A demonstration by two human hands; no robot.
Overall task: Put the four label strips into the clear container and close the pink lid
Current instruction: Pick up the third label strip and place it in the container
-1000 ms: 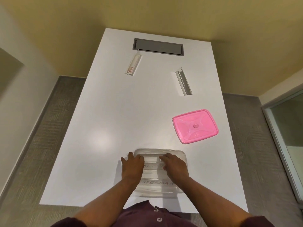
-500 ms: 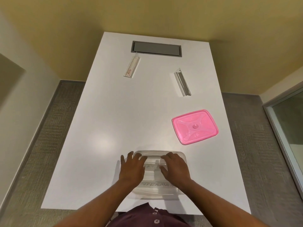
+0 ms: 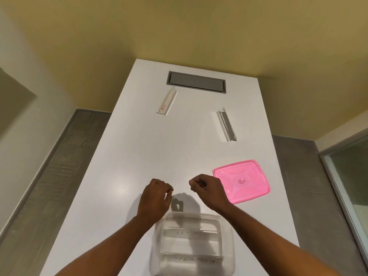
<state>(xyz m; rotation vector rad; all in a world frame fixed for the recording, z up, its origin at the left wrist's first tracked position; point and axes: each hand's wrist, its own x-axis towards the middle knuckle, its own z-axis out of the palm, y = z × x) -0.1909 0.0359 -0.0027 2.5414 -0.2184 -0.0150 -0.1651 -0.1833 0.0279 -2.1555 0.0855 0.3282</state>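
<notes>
Reaching past the clear container, two strips inside; left hand and right hand loosely curled, empty. Remaining label strips lie ahead; pink lid just right, kept off for loading.

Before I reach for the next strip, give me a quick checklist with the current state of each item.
1. Left hand free: ok, loosely curled, nothing visible in it.
2. Right hand free: ok, nothing visible in it.
3. Clear container open to receive strips: ok.
4. Strips already inside: two visible; blurred, so exact count cannot tell.
5. Remaining strips reachable: far-left strip and far-right strip lie unobstructed on the table, ok.
6. Pink lid on the container: not ok, lying beside the right hand.
</notes>
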